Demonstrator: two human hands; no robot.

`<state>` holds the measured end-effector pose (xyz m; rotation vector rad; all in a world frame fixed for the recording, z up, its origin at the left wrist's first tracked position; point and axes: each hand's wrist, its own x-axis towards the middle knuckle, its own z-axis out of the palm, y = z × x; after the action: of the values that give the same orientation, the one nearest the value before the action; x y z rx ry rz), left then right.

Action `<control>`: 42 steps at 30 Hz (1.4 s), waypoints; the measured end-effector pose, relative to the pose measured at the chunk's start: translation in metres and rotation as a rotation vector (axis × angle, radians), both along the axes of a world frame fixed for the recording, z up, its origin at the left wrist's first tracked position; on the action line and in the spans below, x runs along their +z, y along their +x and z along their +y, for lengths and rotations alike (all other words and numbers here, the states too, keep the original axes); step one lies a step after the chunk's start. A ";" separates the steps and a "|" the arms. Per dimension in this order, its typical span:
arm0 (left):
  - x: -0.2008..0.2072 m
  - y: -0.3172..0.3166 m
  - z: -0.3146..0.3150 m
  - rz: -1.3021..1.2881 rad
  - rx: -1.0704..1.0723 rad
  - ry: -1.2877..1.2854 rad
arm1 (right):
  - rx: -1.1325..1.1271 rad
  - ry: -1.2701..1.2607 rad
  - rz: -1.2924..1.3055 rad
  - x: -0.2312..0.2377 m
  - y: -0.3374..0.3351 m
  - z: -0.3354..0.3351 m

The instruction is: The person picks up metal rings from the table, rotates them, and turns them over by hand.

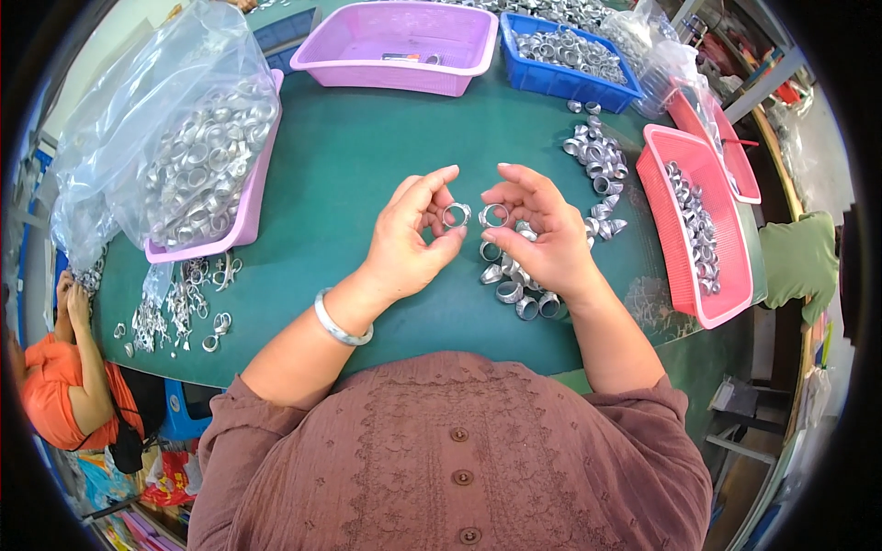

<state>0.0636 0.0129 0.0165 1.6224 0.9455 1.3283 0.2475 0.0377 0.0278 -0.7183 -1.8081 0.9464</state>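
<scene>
My left hand [411, 230] holds a silver-coloured metal ring [456, 215] between thumb and fingers. Facing it, my right hand [544, 230] grips a second ring [493, 216] the same way. The two rings sit side by side above the green table, a small gap between them. Partly hidden under my right hand lies a loose pile of rings [526, 307]. More rings [597, 158] trail away from that pile toward the back right. A pale bangle [342, 319] circles my left wrist.
A lilac basket [207, 246] with bagged rings stands left, beside branched metal pieces [186, 296]. At the back are a lilac basin [397, 69] and a blue tray [574, 84] of rings. A pink basket [714, 314] holds rings at right. People in orange [69, 390] and green [799, 262] flank the table.
</scene>
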 end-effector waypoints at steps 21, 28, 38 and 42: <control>0.043 -0.007 -0.021 -0.595 -0.363 -0.812 | 0.036 0.170 -0.123 0.022 0.003 -0.009; 0.182 -0.091 -0.008 0.375 0.492 0.808 | -0.133 0.145 -0.128 0.021 0.021 0.003; 0.201 -0.117 0.019 0.887 0.920 1.189 | -0.098 0.037 -0.454 0.024 0.037 0.020; 0.125 -0.033 0.001 0.793 0.283 0.806 | -0.052 0.189 -0.733 0.019 0.041 0.014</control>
<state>0.0305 0.0140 0.1413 2.8522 1.1936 1.3466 0.2883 0.0521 0.0468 -1.0730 -2.4523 0.4840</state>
